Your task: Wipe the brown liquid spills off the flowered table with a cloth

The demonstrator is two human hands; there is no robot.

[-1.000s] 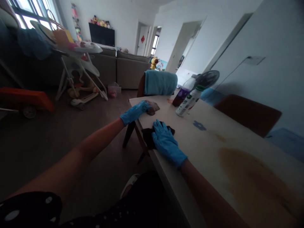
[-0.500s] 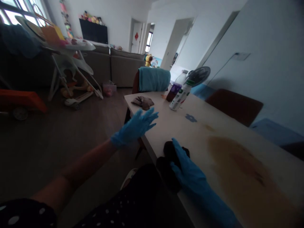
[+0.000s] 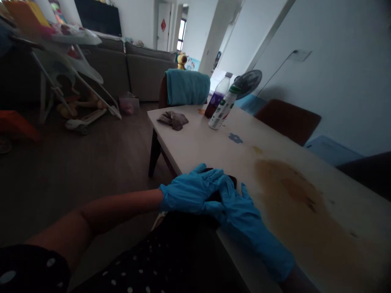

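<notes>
Both my hands wear blue disposable gloves and meet at the near edge of the table (image 3: 210, 148). Between and under them is a dark, soft-looking black cloth (image 3: 215, 197), mostly hidden by the gloves. My left hand (image 3: 192, 189) presses on it from the left, its fingers curved over it and touching my right hand. Gripping the cloth from the other side is my right hand (image 3: 240, 207), thumb and fingers partly bent. A wide brown spill (image 3: 293, 199) spreads over the tabletop to the right of my hands.
At the table's far end are a crumpled brown rag (image 3: 173, 120), a white spray can (image 3: 222, 112) and a bottle of purple-labelled liquid (image 3: 218, 97). A chair with a teal towel (image 3: 187, 87) stands behind. A high chair (image 3: 71, 61) is at left.
My left hand, open in the air before, has come down to the right onto the black cloth, beside my right hand. The view has shifted slightly.
</notes>
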